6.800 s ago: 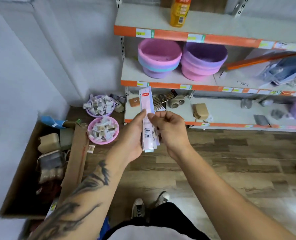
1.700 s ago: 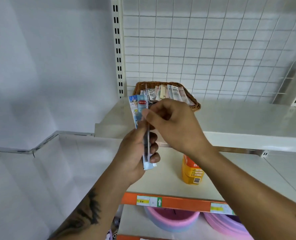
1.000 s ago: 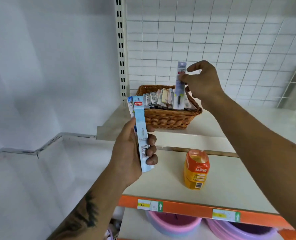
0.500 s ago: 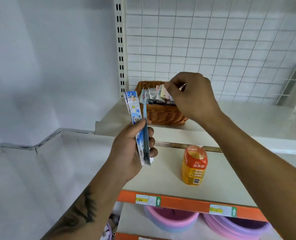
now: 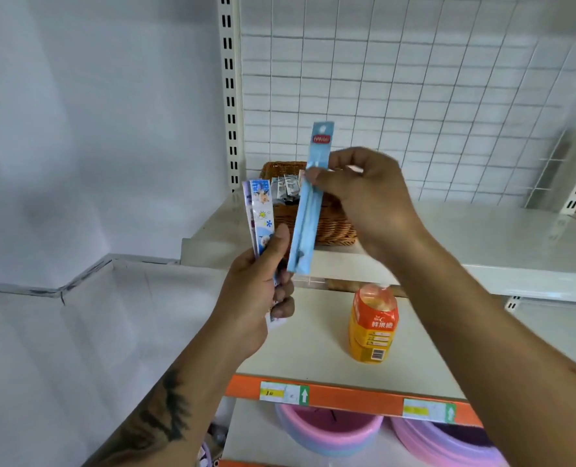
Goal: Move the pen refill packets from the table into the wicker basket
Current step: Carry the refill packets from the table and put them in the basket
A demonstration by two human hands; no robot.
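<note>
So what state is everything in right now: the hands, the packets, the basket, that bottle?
Right hand: pinching one light blue packet, upright, in front of the basket.
Left hand: gripping the remaining packets, fanned upward.
Wicker basket: on the upper shelf, already holding packets standing on end.
Orange bottle: upright on the shelf below, untouched.

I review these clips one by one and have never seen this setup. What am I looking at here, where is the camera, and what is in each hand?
There is no machine: a person wears a camera on the head, looking down at their own bare hands before store shelving. The right hand pinches one light blue refill packet. The left hand grips a few more packets. Behind them, a wicker basket on the upper shelf holds packets. An orange bottle stands on the shelf below, above pink and purple tubs.
</note>
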